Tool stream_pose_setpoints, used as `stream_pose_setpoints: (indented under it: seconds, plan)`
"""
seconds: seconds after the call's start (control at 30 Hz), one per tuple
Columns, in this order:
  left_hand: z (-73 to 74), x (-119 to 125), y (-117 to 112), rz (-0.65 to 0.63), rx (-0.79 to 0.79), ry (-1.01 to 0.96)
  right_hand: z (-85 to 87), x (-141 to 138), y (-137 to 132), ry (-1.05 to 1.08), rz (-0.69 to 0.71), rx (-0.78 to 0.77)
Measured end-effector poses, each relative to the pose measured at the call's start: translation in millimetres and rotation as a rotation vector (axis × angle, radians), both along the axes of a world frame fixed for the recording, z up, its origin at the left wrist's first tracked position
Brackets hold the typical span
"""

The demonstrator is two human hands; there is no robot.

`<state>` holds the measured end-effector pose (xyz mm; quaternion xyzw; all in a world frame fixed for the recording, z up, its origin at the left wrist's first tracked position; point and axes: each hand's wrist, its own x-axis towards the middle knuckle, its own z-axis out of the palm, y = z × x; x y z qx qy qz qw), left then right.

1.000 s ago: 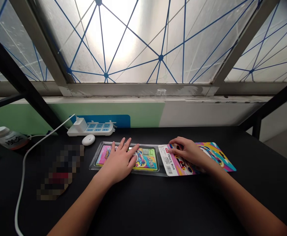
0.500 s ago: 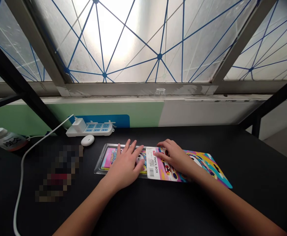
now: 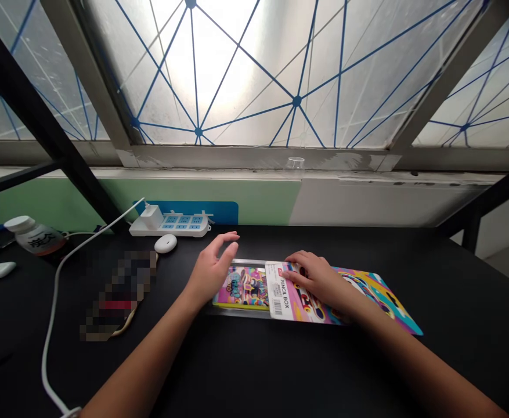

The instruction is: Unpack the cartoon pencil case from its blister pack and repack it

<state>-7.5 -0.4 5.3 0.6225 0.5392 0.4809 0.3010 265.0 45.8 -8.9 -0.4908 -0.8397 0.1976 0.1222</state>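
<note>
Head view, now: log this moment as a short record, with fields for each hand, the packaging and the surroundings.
Left hand: raised fingers, thumb apart, at the left end of the packaging; contact unclear
Right hand: resting on the printed card
Card: labelled PENCIL BOX, overlapping the right part of the clear packaging
Pencil box: colourful, partly visible left of the card
Behind: white power strip, adapter plugged in
Far left: white-capped bottle, tilted
Windowsill: clear cup

Card [image 3: 296, 300]: "PENCIL BOX"; bottle [image 3: 40, 239]: Chinese characters.
</note>
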Motion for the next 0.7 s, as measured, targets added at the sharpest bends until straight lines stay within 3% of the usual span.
stream_pose_setpoints:
  seconds: [0.2, 0.33, 0.43, 0.6, 0.7]
  plan:
    - [-16.7, 6.3, 1.9, 0.000, 0.011, -0.102, 1.2, 17.7, 9.2, -0.022, -0.043, -0.029]
    - [-17.5, 6.7, -0.6, -0.012, 0.045, -0.124, 6.2, 5.8, 11.7, -0.165, -0.004, -0.001]
    - [-17.2, 5.5, -0.5, -0.007, 0.040, -0.144, 11.8, -24.5, 12.9, -0.236, 0.073, 0.033]
    - [-18.0, 5.0, 0.5, -0.006, 0.063, -0.211, 14.1, -99.1, 9.1, -0.227, 0.227, 0.093]
    - [-17.1, 3.0, 2.6, 0.025, 0.038, -0.144, 13.2, -128.0, 4.3, -0.210, 0.264, 0.149]
